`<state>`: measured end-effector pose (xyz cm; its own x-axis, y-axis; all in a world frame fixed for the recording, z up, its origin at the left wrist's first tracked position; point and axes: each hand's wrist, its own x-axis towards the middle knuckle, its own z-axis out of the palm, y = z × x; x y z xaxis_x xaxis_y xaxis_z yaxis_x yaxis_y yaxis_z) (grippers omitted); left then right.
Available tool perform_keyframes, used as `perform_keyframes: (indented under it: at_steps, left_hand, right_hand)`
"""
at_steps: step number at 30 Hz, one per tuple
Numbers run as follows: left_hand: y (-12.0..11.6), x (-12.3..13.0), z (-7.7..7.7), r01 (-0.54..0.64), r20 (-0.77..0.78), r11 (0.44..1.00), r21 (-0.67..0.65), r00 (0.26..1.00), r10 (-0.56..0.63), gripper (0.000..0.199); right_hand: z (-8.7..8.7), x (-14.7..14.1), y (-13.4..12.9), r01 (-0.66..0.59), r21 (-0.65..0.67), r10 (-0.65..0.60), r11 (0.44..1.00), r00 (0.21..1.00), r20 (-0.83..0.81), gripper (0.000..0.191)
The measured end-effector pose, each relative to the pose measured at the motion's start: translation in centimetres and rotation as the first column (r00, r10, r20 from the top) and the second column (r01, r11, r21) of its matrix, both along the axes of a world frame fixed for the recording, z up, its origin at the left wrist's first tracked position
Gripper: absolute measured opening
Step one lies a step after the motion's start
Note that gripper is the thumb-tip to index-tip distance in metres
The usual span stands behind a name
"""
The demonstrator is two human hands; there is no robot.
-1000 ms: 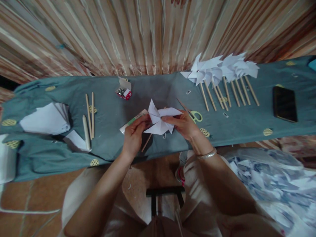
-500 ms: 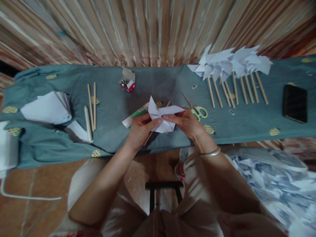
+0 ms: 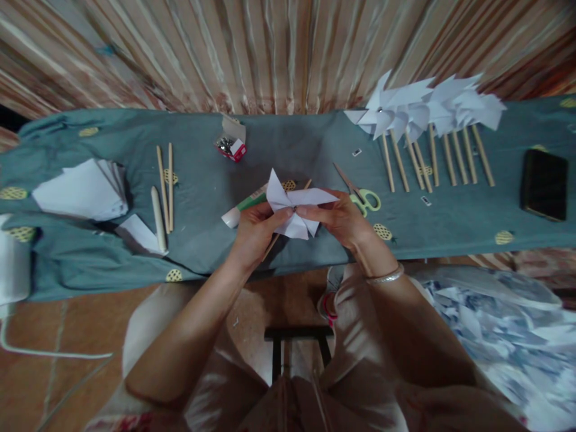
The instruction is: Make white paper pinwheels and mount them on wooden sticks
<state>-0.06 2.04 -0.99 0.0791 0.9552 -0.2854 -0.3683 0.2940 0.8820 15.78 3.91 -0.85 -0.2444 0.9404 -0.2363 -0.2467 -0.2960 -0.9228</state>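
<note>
Between both hands I hold a white paper pinwheel (image 3: 299, 198) above the cloth, its blades folded in to a small dark pin at the centre. My left hand (image 3: 255, 233) grips it from the left, with the thumb close to the pin. From the other side my right hand (image 3: 341, 219) pinches it, thumb tip at the centre too. Fingers behind the paper are hidden. Below it lies a wooden stick (image 3: 270, 246), partly covered. A green and white tube (image 3: 245, 205) rests behind my left hand. Scissors with light green handles (image 3: 369, 200) lie just beyond my right hand.
Finished pinwheels on sticks (image 3: 432, 108) lie at the back right, near a black phone (image 3: 544, 184). An open red box of pins (image 3: 231, 144) stands at the back. Stacked white paper (image 3: 83, 191) and two sticks (image 3: 164, 189) are leftward. A bag of paper pieces (image 3: 517, 336) sits lower right.
The view has shifted slightly. My thumbs have come closer together at the pinwheel's centre, where the pin now shows; both hands keep their hold.
</note>
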Motion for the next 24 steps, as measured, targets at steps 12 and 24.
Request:
perform_keyframes:
  at_steps: [12,24]
  left_hand:
    - [0.3,0.3,-0.3,-0.063,0.038,0.998,-0.014,0.997,0.063,0.020]
    - [0.5,0.6,-0.6,-0.094,0.033,0.996,0.009,0.995,0.094,0.016]
  right_hand:
    - [-0.9,0.5,0.7,0.247,0.111,-0.252,0.963,0.967,0.032,0.039]
    - [1.0,-0.6,-1.4,0.018,0.744,-0.516,0.668,0.731,0.445,0.005]
